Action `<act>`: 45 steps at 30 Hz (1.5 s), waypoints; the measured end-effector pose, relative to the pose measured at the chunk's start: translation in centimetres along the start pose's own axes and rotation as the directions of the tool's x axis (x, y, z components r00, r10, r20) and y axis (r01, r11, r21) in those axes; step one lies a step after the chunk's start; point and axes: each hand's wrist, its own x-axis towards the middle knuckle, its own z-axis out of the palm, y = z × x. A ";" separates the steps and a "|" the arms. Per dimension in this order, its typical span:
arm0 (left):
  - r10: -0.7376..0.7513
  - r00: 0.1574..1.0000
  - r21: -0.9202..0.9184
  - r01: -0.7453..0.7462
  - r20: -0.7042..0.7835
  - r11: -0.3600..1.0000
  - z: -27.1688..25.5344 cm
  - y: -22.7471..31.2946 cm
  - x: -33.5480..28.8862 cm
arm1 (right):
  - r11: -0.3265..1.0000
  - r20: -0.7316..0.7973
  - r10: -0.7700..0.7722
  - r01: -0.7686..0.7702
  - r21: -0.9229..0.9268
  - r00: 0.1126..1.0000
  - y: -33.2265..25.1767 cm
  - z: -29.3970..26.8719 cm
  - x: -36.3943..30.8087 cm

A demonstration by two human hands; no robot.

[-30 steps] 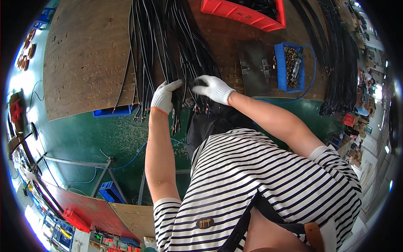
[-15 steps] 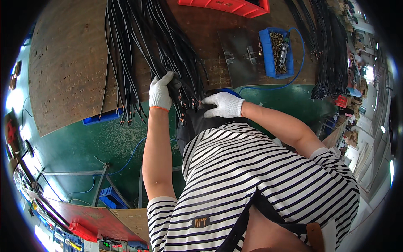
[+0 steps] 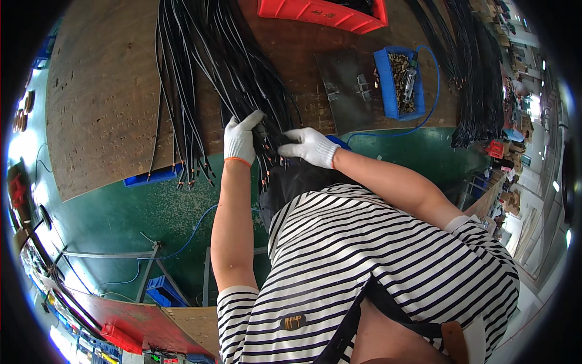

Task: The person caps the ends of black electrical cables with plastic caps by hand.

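A thick bundle of black cables (image 3: 233, 67) hangs over the table's near edge, its stripped copper-coloured ends dangling. My left hand (image 3: 241, 138), in a white knitted glove with an orange cuff, is closed round part of the bundle just above those ends. From the right, my right hand (image 3: 310, 147), gloved in white too, reaches into the same bundle. Its thumb and fingers close on cables near the tips; the exact strands between them are partly hidden. A separate fan of loose cables (image 3: 182, 121) lies left of my left hand.
A blue bin (image 3: 383, 82) of small brass-coloured fittings holds a tool with a blue hose (image 3: 438, 79). Left of it lies a dark plate (image 3: 342, 91) with metal clamps. A red bin (image 3: 321, 15) stands farther back; more black cables (image 3: 476, 91) hang at the right.
My right hand has moved slightly left and up, its fingers now further into the cable bundle. My left hand keeps its hold; the whole view has shifted a little.
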 end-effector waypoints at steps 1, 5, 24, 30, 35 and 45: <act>-0.006 0.999 0.059 0.008 -0.033 0.998 0.1 0.1 -0.1 | 0.999 -0.071 -0.012 0.015 0.037 0.997 -0.3 0.3 1.1; 0.109 0.984 0.275 -0.067 -0.140 0.959 -0.2 1.4 -1.5 | 0.996 -0.122 -0.073 0.066 -0.060 0.990 -1.6 0.5 6.3; 0.070 0.997 0.597 -0.032 -0.041 0.802 -5.6 4.8 -3.5 | 0.988 -0.157 0.037 -0.059 -0.139 0.987 -2.8 5.8 17.2; 0.067 0.995 0.543 -0.017 -0.073 0.840 -5.1 4.9 -4.1 | 0.958 -0.342 -0.039 -0.062 -0.281 0.939 -4.7 6.3 17.1; 0.023 0.998 0.540 0.013 -0.059 0.842 -5.3 5.4 -4.3 | 0.906 -0.390 -0.154 -0.029 -0.423 0.908 -7.6 4.1 18.2; 0.188 0.968 0.590 -0.055 -0.167 0.806 -8.8 1.6 -1.7 | 0.383 0.191 -0.106 0.217 -0.898 0.976 -10.0 5.7 16.9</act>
